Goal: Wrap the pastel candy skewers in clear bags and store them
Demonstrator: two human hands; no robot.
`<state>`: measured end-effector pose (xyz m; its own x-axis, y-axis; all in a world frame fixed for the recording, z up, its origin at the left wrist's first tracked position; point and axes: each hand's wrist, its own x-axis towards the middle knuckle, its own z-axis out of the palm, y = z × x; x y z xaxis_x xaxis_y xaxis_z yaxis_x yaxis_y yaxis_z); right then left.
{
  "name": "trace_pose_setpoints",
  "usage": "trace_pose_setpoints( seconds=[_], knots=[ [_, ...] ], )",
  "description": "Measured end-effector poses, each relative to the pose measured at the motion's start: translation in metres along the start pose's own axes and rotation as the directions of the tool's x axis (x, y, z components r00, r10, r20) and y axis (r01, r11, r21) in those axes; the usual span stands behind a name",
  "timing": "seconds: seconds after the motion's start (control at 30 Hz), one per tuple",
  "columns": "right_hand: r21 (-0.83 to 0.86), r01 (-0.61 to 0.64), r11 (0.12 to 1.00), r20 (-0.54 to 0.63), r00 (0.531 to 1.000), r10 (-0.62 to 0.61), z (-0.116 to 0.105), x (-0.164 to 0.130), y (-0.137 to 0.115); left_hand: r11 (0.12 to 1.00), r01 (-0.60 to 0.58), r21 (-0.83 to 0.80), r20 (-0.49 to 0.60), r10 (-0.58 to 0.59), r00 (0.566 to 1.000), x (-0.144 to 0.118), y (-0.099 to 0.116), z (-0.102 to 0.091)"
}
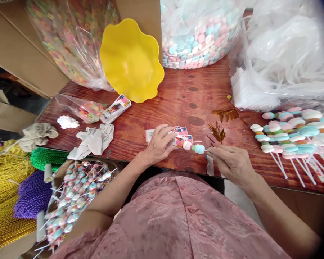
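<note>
A marshmallow skewer (187,145) with pink, white, green and blue pieces lies level just above the table's front edge. My right hand (232,162) pinches its white stick at the right end. The fingers of my left hand (160,144) are curled around its left end, which they partly hide. Printed cards (182,132) lie fanned out on the table behind the skewer, next to my left fingers. Gold twist ties (217,133) lie in small bunches beyond my right hand.
Finished-looking marshmallow skewers (294,133) are piled at right, below a clear tub (286,86) of plastic sleeves. Behind stand a yellow bowl (132,61), a marshmallow bag (199,43) and a gummy bag (70,43). Left are a card stack (115,109), gloves (95,138) and a skewer-filled box (61,169).
</note>
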<state>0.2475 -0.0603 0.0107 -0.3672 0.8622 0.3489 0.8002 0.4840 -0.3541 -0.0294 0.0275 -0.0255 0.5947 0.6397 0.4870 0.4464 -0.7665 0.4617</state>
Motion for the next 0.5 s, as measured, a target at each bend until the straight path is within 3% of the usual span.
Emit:
trace_pose_setpoints(
  seconds=[0.2, 0.4, 0.5],
  knots=[
    [0.032, 0.015, 0.999, -0.073, 0.997, -0.012, 0.002, 0.005, -0.006, 0.996, -0.087, -0.027, 0.214, 0.091, 0.973, 0.013, 0.0, -0.001],
    [-0.016, 0.062, 0.998, -0.162, 0.985, -0.064, 0.004, 0.009, -0.008, 0.991, -0.1, -0.085, 0.294, 0.121, 0.948, 0.012, 0.016, -0.001],
    [-0.036, 0.084, 0.996, -0.189, 0.978, -0.09, 0.004, 0.009, -0.009, 0.996, -0.08, -0.036, 0.31, 0.087, 0.947, 0.011, 0.021, -0.006]
  ],
)
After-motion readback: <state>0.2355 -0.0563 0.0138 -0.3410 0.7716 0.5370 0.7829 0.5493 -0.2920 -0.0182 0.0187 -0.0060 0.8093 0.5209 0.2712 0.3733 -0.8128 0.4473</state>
